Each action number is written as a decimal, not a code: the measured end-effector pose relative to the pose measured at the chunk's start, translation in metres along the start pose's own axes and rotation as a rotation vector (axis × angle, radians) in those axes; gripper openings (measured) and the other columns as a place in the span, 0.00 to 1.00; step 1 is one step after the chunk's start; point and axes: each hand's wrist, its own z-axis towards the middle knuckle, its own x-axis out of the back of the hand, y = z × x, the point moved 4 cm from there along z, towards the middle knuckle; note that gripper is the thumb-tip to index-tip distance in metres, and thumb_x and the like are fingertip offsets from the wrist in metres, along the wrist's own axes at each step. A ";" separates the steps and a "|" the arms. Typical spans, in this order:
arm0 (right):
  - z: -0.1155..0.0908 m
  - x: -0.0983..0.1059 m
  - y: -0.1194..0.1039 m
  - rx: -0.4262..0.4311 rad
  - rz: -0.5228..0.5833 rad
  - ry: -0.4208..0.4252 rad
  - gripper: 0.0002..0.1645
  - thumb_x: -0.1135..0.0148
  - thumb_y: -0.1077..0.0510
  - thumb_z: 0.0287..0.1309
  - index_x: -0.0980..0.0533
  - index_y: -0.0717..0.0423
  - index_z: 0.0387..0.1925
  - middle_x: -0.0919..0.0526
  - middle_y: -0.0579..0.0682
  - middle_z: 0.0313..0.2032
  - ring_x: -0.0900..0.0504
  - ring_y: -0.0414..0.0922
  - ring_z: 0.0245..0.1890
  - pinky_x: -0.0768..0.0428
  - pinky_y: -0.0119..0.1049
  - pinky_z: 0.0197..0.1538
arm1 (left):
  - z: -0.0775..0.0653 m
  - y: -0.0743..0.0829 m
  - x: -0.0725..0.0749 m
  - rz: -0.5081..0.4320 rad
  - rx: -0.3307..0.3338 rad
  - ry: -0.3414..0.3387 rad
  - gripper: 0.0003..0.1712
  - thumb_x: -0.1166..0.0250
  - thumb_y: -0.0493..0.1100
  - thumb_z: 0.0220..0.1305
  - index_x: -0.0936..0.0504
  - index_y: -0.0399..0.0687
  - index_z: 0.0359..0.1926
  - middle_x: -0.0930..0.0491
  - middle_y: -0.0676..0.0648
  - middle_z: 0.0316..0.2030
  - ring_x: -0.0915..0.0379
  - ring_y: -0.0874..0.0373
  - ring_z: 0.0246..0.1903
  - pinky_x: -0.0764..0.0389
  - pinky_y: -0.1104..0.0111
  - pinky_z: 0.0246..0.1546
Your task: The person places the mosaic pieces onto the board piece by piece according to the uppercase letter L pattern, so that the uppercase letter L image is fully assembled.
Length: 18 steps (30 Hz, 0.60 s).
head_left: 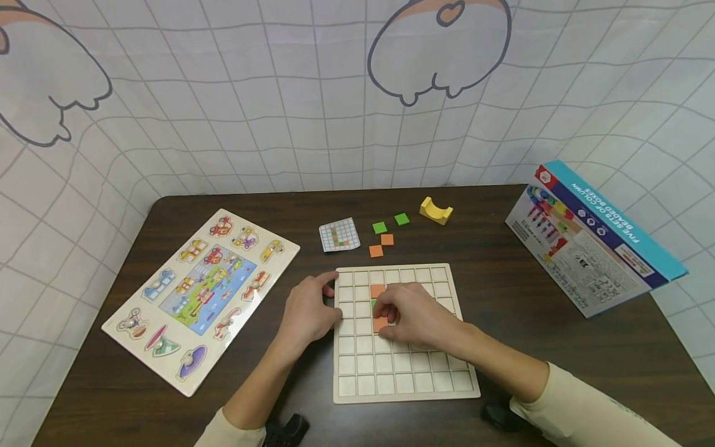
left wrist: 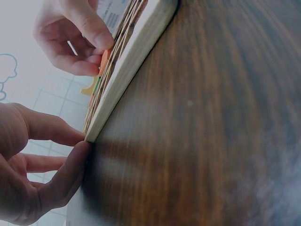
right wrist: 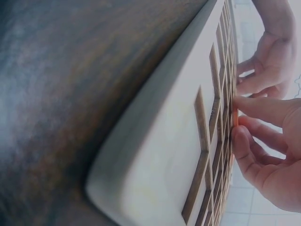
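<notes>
My right hand (head_left: 419, 313) pinches an orange square tile (head_left: 380, 325) between thumb and fingers, at a cell of the wooden grid board (head_left: 413, 383). The tile's edge (right wrist: 235, 116) shows between the fingertips in the right wrist view. Farther up the same column lies another orange tile (head_left: 377, 290). A sliver of a green tile (head_left: 373, 303) shows between the two, mostly hidden by the fingers. At the board's far left corner, my left hand (head_left: 310, 310) holds the edge with finger and thumb, seen close in the left wrist view.
Behind the board lie a pattern card (head_left: 339, 235), loose green tiles (head_left: 380, 228), loose orange tiles (head_left: 376, 251) and a yellow curved block (head_left: 436, 212). A picture knob puzzle (head_left: 190, 366) lies on the left of the dark table (head_left: 536, 248). A toy box (head_left: 592, 248) stands on the right.
</notes>
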 end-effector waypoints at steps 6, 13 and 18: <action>0.000 0.000 0.000 -0.001 0.007 -0.005 0.11 0.20 0.62 0.48 0.14 0.50 0.34 0.18 0.41 0.28 0.25 0.35 0.29 0.24 0.30 0.36 | 0.000 0.000 0.000 0.006 -0.002 0.001 0.40 0.31 0.32 0.44 0.19 0.44 0.66 0.20 0.48 0.38 0.28 0.52 0.37 0.31 0.63 0.38; 0.000 0.000 0.000 0.005 0.008 -0.004 0.11 0.20 0.62 0.48 0.14 0.50 0.34 0.18 0.41 0.28 0.25 0.35 0.29 0.24 0.30 0.35 | 0.000 0.000 0.000 0.008 0.002 0.002 0.40 0.32 0.32 0.44 0.19 0.44 0.65 0.20 0.49 0.38 0.28 0.52 0.36 0.31 0.63 0.38; -0.001 0.001 0.001 0.007 0.008 -0.004 0.11 0.20 0.62 0.48 0.14 0.50 0.34 0.18 0.41 0.29 0.25 0.35 0.29 0.24 0.29 0.35 | 0.000 0.000 0.000 0.005 0.000 0.003 0.40 0.32 0.32 0.43 0.19 0.43 0.65 0.20 0.49 0.37 0.28 0.51 0.37 0.31 0.63 0.38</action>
